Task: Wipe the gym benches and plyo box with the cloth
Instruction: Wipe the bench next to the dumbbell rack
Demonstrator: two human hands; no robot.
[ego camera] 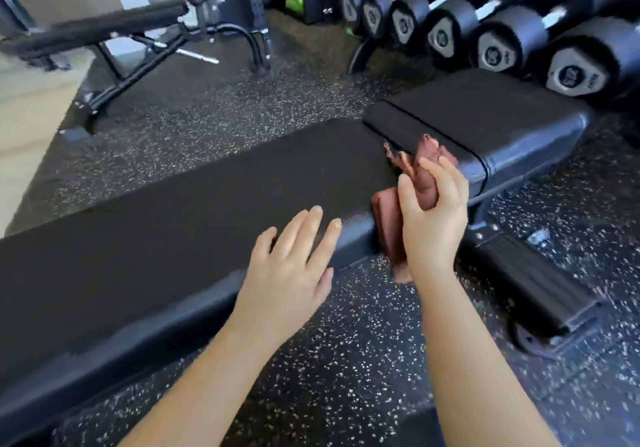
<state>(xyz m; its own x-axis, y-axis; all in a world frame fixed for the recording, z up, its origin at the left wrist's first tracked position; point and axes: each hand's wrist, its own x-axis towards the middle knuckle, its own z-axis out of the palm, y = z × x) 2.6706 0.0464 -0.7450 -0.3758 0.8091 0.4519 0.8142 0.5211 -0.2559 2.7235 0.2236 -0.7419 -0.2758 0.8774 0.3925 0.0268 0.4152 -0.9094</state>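
A long black padded gym bench [180,204] runs across the view from lower left to upper right, with its separate seat pad [485,114] at the right end. My right hand [433,218] is shut on a reddish-brown cloth [388,225], bunched at the near edge of the bench by the gap between the two pads; part of the cloth hangs down over the edge. My left hand [291,266] hovers open with fingers spread over the bench's near edge, just left of the cloth. A second black bench [104,29] stands at the back left.
A rack of black dumbbells [491,34] lines the back right, close behind the seat pad. Speckled rubber floor [346,360] lies all around. The bench's foot with a wheel [540,294] juts out at the right. A pale wooden surface [27,107] is at the left edge.
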